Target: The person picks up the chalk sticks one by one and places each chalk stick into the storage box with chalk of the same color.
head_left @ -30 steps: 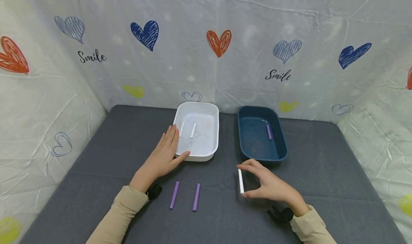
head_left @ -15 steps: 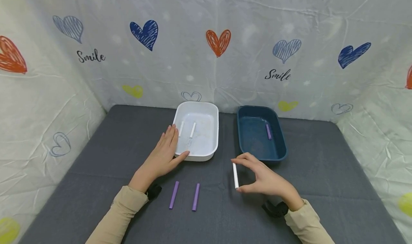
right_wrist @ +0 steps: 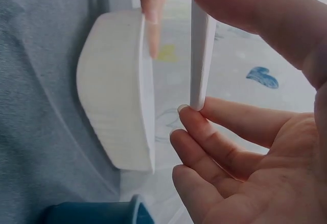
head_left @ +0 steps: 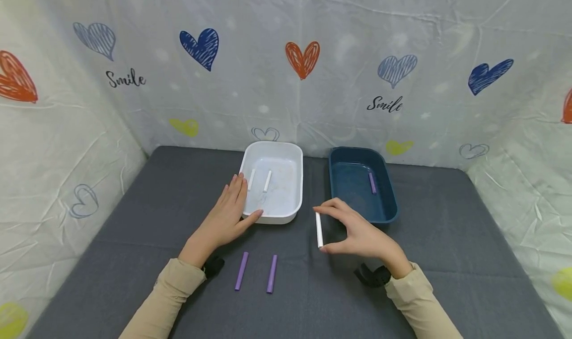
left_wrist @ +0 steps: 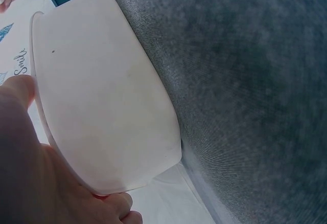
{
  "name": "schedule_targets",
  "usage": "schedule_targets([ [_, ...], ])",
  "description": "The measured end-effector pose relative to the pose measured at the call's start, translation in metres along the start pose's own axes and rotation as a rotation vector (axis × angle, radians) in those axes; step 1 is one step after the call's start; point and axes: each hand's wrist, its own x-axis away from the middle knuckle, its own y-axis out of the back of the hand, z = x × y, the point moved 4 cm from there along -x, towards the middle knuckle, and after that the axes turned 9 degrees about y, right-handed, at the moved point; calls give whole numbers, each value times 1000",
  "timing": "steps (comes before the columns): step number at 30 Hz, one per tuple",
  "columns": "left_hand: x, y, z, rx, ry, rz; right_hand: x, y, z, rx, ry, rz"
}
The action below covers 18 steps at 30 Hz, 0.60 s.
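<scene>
My right hand (head_left: 357, 232) pinches a white chalk stick (head_left: 319, 230) by its two ends, thumb at the near end and a finger at the far one. It hangs above the table, left of the blue tub. In the right wrist view the chalk (right_wrist: 202, 55) spans thumb and fingertip. My left hand (head_left: 223, 215) rests with straight fingers along the left rim of the white tub (head_left: 298, 180), thumb at its near rim. Two white chalk sticks (head_left: 267, 181) lie inside that tub. Two purple chalk sticks (head_left: 242, 271) lie on the table in front.
A dark blue tub (head_left: 390, 207) stands right of the white one, with one purple chalk stick (head_left: 373, 183) inside. Both tubs sit toward the back of the grey cloth-covered table (head_left: 447, 230). A heart-printed white curtain (head_left: 250, 81) hangs behind and at the sides.
My right hand has moved left and away from me, carrying the white chalk toward the white tub. The left hand has stayed at the tub's rim.
</scene>
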Motion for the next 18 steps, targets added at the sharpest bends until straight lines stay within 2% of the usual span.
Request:
schedule_targets([
  [18,0,-1,1,-1,2,-1,-27,11,0,1,7,-14],
])
